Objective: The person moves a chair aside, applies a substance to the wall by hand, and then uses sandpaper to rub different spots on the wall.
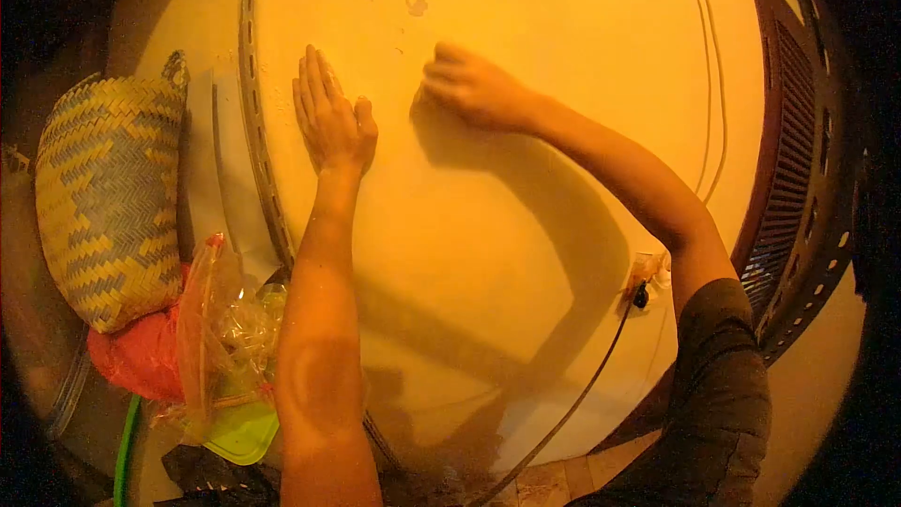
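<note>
One wall (554, 28) lies flat against the left hand (333, 122).

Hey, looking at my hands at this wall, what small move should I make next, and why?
I'd probably ease the curled right hand slightly up toward the flaked patch. That patch shows on the wall just above it, whereas the left hand, its fingers extended, is farther from it. I can't tell whether the right hand holds anything.
</note>
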A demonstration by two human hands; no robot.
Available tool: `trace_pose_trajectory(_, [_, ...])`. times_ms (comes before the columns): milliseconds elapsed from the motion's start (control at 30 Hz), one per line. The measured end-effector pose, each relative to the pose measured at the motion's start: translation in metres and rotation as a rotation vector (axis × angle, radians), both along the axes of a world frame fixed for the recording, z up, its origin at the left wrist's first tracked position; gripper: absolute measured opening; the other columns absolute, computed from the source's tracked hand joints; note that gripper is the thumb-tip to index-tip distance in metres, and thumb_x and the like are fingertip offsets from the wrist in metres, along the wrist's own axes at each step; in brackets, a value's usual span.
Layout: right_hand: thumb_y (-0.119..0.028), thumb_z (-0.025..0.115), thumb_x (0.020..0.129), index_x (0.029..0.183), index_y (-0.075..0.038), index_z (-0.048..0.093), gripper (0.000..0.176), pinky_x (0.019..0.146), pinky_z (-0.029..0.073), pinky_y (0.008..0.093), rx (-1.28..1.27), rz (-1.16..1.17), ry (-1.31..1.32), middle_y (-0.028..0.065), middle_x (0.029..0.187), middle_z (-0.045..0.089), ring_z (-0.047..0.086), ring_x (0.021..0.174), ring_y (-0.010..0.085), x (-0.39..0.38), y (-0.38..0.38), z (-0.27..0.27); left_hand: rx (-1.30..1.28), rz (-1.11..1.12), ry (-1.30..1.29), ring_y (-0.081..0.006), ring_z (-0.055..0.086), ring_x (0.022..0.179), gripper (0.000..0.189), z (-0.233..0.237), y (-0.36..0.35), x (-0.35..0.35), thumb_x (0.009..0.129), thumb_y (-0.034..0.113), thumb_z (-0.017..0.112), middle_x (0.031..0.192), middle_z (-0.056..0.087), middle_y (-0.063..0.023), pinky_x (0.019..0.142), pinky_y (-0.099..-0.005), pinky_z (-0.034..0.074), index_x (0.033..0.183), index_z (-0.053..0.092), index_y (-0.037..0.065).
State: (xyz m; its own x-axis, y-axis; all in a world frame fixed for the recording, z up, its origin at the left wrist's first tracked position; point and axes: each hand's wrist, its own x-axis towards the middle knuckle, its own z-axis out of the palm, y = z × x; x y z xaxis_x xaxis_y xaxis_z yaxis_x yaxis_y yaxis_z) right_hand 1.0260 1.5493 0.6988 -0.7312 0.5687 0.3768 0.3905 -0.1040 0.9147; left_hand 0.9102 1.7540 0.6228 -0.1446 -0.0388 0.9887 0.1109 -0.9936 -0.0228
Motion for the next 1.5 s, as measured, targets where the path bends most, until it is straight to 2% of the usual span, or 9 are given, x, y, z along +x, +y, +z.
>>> trace_pose_trajectory(133, [-0.01, 0.063, 0.081, 0.083, -0.009, 0.065, 0.004, 0.085, 0.053, 0.0425, 0.251, 0.061, -0.104, 0.0108, 0.092, 0.067, 0.062, 0.095, 0.0306, 0.021, -0.023, 0.073, -0.01, 0.042, 0.017, -0.0345, 0.02, 0.154, 0.081, 0.0, -0.002, -0.002, 0.086, 0.024, 0.051, 0.167, 0.021, -0.0201, 0.128, -0.0469, 0.012, 0.155, 0.024, -0.01])
trace_pose_trajectory(200, [-0.01, 0.065, 0.076, 0.082, -0.009, 0.067, 0.007, 0.086, 0.05, 0.0446, 0.293, 0.177, 0.585, 0.0127, 0.084, 0.063, 0.06, 0.087, 0.0328, 0.026, -0.046, 0.117, -0.017, 0.063, 0.022, -0.0341, 0.02, 0.154, 0.081, 0.002, -0.002, -0.002, 0.087, 0.024, 0.051, 0.167, 0.021, -0.0197, 0.128, -0.0468, 0.012, 0.155, 0.024, -0.009])
trace_pose_trajectory(267, [-0.022, 0.057, 0.094, 0.068, -0.007, 0.049, 0.03, 0.079, 0.04, 0.0474, 0.764, 0.323, 0.364, 0.0142, 0.075, 0.053, 0.051, 0.08, 0.0339, -0.01, -0.059, 0.104, -0.014, 0.014, 0.009, -0.0334, 0.02, 0.154, 0.08, 0.001, -0.002, -0.002, 0.088, 0.023, 0.05, 0.167, 0.021, -0.019, 0.128, -0.0465, 0.013, 0.156, 0.024, -0.009])
trace_pose_trajectory(433, [-0.01, 0.063, 0.08, 0.084, -0.006, 0.065, 0.005, 0.092, 0.049, 0.0425, 0.221, -0.041, 0.0, 0.0116, 0.087, 0.064, 0.061, 0.091, 0.0315, 0.013, -0.023, 0.002, -0.027, 0.027, 0.022, -0.0327, 0.02, 0.155, 0.08, 0.001, 0.0, -0.002, 0.088, 0.023, 0.05, 0.167, 0.021, -0.018, 0.128, -0.0456, 0.012, 0.157, 0.022, -0.007])
trace_pose_trajectory(667, [-0.008, 0.068, 0.088, 0.095, -0.002, 0.062, 0.012, 0.082, 0.049, 0.0432, -0.044, 0.204, 0.703, 0.0138, 0.094, 0.058, 0.054, 0.095, 0.0362, -0.072, -0.045, -0.102, -0.045, 0.127, 0.018, -0.0314, 0.022, 0.154, 0.077, 0.001, 0.0, 0.005, 0.095, 0.03, 0.055, 0.167, 0.024, -0.015, 0.127, -0.0456, 0.015, 0.157, 0.025, -0.006])
trace_pose_trajectory(800, [-0.011, 0.065, 0.092, 0.106, 0.002, 0.062, 0.019, 0.078, 0.053, 0.0438, -0.057, 0.253, 0.971, 0.0179, 0.092, 0.064, 0.062, 0.09, 0.0373, -0.086, -0.077, -0.124, -0.113, -0.004, 0.009, -0.0376, 0.047, 0.137, 0.051, -0.018, -0.025, -0.015, 0.096, 0.022, 0.059, 0.153, 0.046, -0.0194, 0.114, -0.0481, 0.039, 0.139, 0.055, -0.005])
trace_pose_trajectory(900, [-0.012, 0.064, 0.094, 0.112, 0.004, 0.058, 0.025, 0.075, 0.054, 0.0456, -0.152, 0.279, 1.526, 0.0214, 0.092, 0.067, 0.066, 0.085, 0.0405, -0.08, -0.087, -0.149, -0.45, -0.655, 0.392, -0.028, 0.065, 0.112, 0.047, -0.049, -0.062, -0.045, 0.1, 0.022, 0.057, 0.137, 0.061, -0.0159, 0.095, -0.0401, 0.055, 0.141, 0.053, 0.0])
trace_pose_trajectory(1067, [-0.013, 0.061, 0.098, 0.116, 0.001, 0.052, 0.024, 0.061, 0.051, 0.0414, -0.215, 0.226, 1.324, 0.0183, 0.081, 0.065, 0.062, 0.063, 0.0361, -0.076, -0.083, -0.184, -0.832, -0.868, 1.216, -0.0141, 0.062, 0.064, 0.053, -0.084, -0.13, -0.103, 0.1, 0.054, 0.056, 0.081, 0.069, -0.0059, 0.061, -0.0268, 0.05, 0.11, 0.068, 0.004])
trace_pose_trajectory(1500, [-0.009, 0.068, 0.088, 0.131, -0.004, 0.047, 0.049, 0.08, 0.049, 0.0391, -0.598, -0.127, 1.414, 0.0127, 0.098, 0.059, 0.057, 0.088, 0.0276, -0.103, -0.093, -0.174, -1.004, -1.217, 1.002, -0.0095, 0.059, 0.07, 0.031, -0.134, -0.115, -0.104, 0.094, 0.031, 0.074, 0.092, 0.069, -0.0032, 0.063, -0.0238, 0.048, 0.11, 0.067, 0.005])
